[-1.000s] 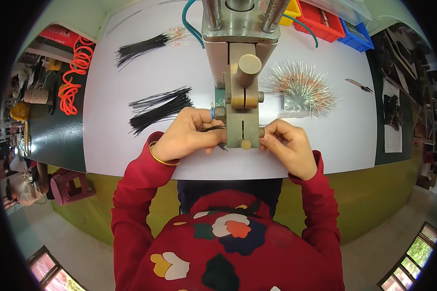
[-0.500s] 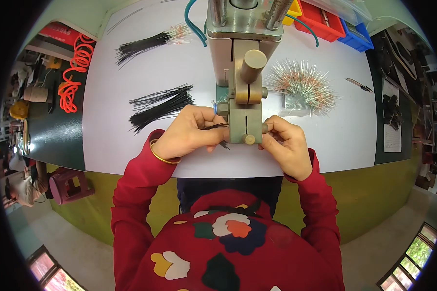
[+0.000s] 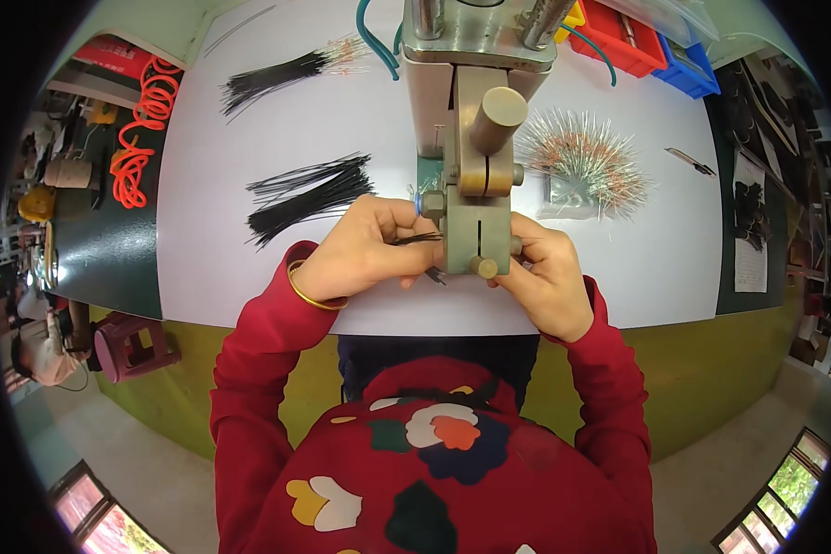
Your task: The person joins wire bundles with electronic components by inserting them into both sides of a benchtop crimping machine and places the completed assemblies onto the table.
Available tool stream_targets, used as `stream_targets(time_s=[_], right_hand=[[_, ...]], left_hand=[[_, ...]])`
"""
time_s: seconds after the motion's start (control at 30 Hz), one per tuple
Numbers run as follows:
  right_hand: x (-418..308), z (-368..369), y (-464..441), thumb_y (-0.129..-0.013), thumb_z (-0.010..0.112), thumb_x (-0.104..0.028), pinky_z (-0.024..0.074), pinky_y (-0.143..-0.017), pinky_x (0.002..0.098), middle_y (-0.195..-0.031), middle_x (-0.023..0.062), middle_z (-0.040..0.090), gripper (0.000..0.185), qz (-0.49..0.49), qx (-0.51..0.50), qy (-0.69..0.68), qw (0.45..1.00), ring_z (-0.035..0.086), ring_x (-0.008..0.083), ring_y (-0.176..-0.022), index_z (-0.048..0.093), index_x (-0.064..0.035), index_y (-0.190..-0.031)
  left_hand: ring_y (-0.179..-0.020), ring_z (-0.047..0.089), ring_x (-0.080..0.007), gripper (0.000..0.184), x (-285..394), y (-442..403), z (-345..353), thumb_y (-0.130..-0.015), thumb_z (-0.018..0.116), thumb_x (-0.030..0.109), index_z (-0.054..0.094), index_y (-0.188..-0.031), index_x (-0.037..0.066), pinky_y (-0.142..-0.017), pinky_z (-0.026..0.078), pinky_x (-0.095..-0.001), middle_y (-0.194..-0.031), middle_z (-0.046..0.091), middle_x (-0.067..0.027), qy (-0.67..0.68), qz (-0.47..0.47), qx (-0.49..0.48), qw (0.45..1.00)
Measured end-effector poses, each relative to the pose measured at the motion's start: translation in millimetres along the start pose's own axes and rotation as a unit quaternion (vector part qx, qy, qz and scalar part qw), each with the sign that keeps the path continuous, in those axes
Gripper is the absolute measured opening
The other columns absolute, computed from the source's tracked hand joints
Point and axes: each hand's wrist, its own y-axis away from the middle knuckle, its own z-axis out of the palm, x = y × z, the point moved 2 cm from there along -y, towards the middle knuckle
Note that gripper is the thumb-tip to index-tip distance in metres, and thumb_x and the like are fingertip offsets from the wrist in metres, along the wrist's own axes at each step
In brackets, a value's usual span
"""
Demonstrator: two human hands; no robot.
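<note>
Left hand [image 3: 371, 245], just left of the metal press [image 3: 478, 226]: fingers curled, thumb pinching thin black wires [image 3: 418, 238]. Right hand [image 3: 547, 282], at press's right: fingers bent, tips partly hidden behind it; cannot tell what they grip. Straight black bundle [image 3: 311, 200] farther left; bristly pale wires [image 3: 586, 157] right, beyond hand. Smooth white tabletop [image 3: 651, 268] spreads both sides of press.

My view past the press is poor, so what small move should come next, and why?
I'd probably ease the right hand slightly clear of the press, with the left hand steady: the press hides part of the right hand, so its grip can't be checked, whereas the left visibly pinches black wires on the other side.
</note>
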Motion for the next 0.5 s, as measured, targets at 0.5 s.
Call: stream_targets(time_s=[0.5], right_hand=[[0.9, -0.1, -1.7, -0.088, 0.059, -0.009, 0.0411, -0.052, 0.0225, -0.064, 0.0022, 0.056, 0.014, -0.006, 0.001, 0.003, 1.000, 0.050, 0.0059, -0.057, 0.055, 0.0026, -0.082]], left_hand=[[-0.055, 0.051, -0.0052, 0.016, -1.4, -1.2, 1.0, -0.079, 0.061, 0.005, 0.066, -0.091, -0.004, -0.052, 0.040, -0.0195, -0.074, 0.063, -0.0036, 0.007, 0.019, 0.001, 1.000]])
